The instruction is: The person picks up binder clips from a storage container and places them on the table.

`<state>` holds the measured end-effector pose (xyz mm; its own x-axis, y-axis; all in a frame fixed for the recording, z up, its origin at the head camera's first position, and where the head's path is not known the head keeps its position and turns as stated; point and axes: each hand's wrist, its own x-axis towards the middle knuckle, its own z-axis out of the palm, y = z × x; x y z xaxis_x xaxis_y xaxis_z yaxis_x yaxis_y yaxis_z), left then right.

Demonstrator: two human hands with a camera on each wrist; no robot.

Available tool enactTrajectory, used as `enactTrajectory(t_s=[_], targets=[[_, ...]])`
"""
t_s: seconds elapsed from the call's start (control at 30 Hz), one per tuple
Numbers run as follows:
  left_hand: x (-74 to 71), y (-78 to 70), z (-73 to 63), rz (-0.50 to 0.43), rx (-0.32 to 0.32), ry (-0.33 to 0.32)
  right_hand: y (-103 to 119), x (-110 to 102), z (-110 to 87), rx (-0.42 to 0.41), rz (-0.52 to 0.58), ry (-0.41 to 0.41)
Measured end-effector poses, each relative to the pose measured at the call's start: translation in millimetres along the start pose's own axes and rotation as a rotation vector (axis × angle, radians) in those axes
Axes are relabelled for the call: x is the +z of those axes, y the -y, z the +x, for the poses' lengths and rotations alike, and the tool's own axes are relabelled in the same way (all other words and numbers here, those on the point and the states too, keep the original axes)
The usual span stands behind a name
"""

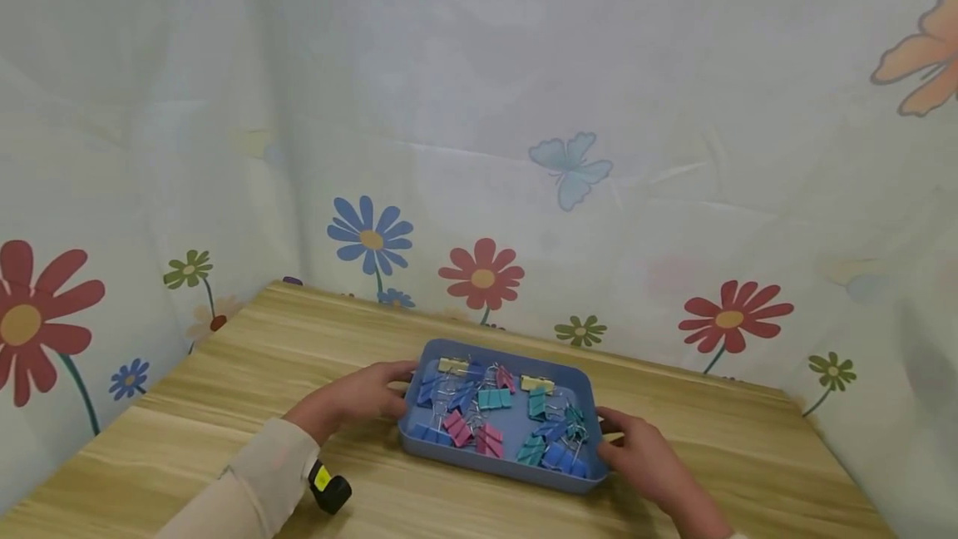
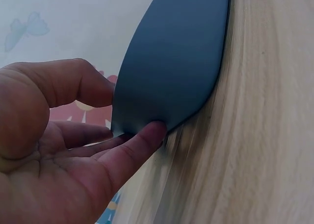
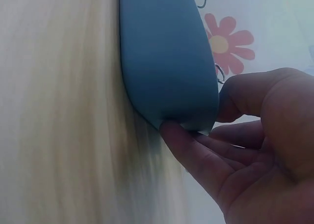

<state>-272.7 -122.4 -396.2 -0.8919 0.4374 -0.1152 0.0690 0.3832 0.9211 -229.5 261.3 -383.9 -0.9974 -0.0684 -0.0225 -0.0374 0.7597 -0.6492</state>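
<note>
Between left hand [image 1: 362, 394] and right hand [image 1: 645, 454], fingers clamped on its opposite ends, sits the blue tray [image 1: 497, 467], a grip that should balance it; inward of the fingertips lie binder clips [image 1: 495, 399]; contact with the table [image 1: 419, 501] is unclear

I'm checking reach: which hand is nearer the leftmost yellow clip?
Left. The left hand holds the left end of the tray, near that yellow clip; the right hand holds the opposite end.
</note>
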Motion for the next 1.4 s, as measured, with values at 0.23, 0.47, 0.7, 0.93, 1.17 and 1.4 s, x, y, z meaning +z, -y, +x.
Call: enactTrajectory(t_s=[0.23,0.47,0.7,0.93,1.17,1.4], targets=[[0.1,-3.1,-0.9,0.041,-0.014,-0.014,-1.6,0.5,-2.3,0.002,0.020,-0.021],[1.0,-5.3,-3.9,0.069,-0.059,-0.034,-2.4,0.7,-0.5,0.040,0.022,0.012],[1.6,-4.1,-3.7,0.053,-0.029,-0.032,-3.7,-1.1,-0.3,0.070,0.049,0.022],[0.7,0.4,-3.6,-0.002,-0.006,-0.014,-5.5,-4.8,-2.4,0.043,-0.005,-0.005],[0.0,4.0,-1.5,-0.068,0.022,0.018,4.9,-6.4,-10.4,0.009,0.008,-0.111],[0.1,7.5,-0.1,-0.068,0.030,0.016,16.5,1.8,-15.2,-0.039,0.047,-0.117]])
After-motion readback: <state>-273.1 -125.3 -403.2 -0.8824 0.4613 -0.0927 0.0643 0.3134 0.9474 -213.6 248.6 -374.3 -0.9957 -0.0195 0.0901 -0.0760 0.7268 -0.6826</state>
